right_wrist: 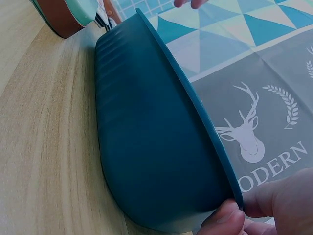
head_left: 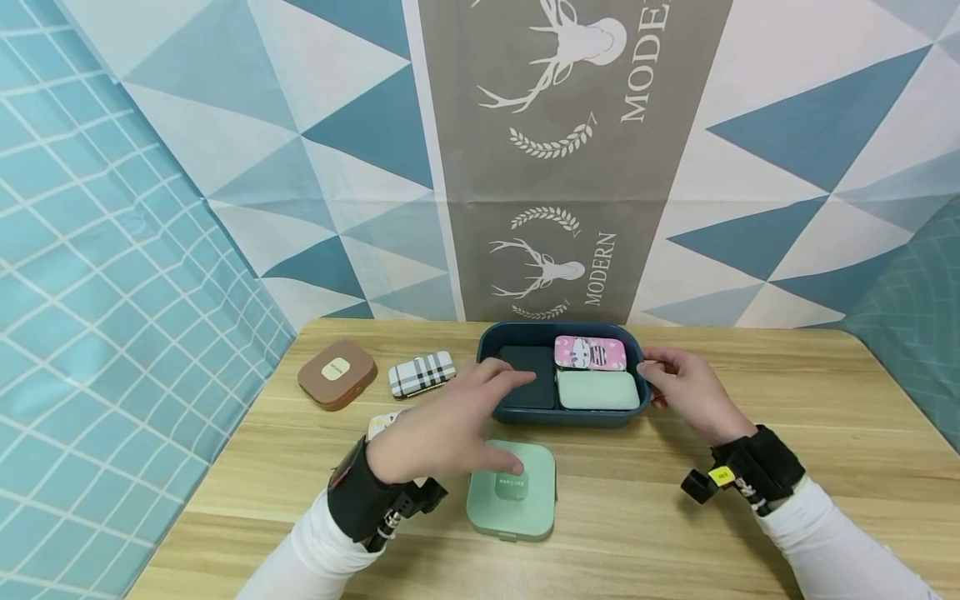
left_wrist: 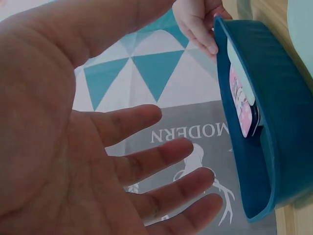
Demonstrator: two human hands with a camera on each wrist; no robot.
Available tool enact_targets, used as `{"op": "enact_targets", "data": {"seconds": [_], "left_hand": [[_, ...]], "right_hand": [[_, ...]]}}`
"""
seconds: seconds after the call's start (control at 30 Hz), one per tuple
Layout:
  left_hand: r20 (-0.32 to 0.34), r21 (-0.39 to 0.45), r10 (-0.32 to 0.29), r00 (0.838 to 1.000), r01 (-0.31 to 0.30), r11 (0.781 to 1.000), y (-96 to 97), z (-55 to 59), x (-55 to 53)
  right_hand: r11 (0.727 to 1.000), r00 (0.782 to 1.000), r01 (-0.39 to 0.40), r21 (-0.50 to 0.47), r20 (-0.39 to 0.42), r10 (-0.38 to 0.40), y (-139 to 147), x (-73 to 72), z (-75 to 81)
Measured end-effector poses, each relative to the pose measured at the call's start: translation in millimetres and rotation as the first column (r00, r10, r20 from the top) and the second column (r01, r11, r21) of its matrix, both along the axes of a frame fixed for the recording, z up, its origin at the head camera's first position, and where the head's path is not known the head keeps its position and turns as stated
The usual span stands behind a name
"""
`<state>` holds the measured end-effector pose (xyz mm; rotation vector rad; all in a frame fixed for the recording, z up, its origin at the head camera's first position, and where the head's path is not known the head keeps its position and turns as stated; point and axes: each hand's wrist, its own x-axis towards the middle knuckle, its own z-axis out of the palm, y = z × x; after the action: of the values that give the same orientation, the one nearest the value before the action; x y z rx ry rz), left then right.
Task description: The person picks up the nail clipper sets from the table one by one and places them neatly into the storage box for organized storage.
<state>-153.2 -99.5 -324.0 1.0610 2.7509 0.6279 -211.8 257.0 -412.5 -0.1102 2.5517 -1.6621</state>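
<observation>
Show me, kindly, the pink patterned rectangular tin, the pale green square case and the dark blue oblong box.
Pink patterned rectangular tin (head_left: pixel 590 353): head view, top.
Pale green square case (head_left: pixel 517 505): head view, lid.
Dark blue oblong box (right_wrist: pixel 146 117): right wrist view, outer wall.

The left hand (head_left: pixel 446 427) partly hides a small white-and-yellow patterned case (head_left: pixel 381 422) at its nine o'clock and the eight-o'clock rim of the navy-blue oblong plastic box (head_left: pixel 585 419). Lettering on the brown rounded case (head_left: pixel 348 388), at the head view's eight o'clock, is too small to read.
</observation>
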Motion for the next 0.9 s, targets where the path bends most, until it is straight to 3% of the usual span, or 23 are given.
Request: {"op": "enact_targets", "data": {"seconds": [0.5,0.9], "left_hand": [[0.008,-0.185,-0.086,0.996,0.086,0.979,22.5,-17.3,14.3],[0.022,-0.328,-0.111,0.994,0.112,0.938,34.6,-31.7,18.4]], "right_hand": [[1.000,1.000,0.007,-0.009,0.015,-0.007,0.4,0.8,0.4],[1.000,1.000,0.003,-0.026,0.006,-0.003,-1.5,1.2,0.6]]}}
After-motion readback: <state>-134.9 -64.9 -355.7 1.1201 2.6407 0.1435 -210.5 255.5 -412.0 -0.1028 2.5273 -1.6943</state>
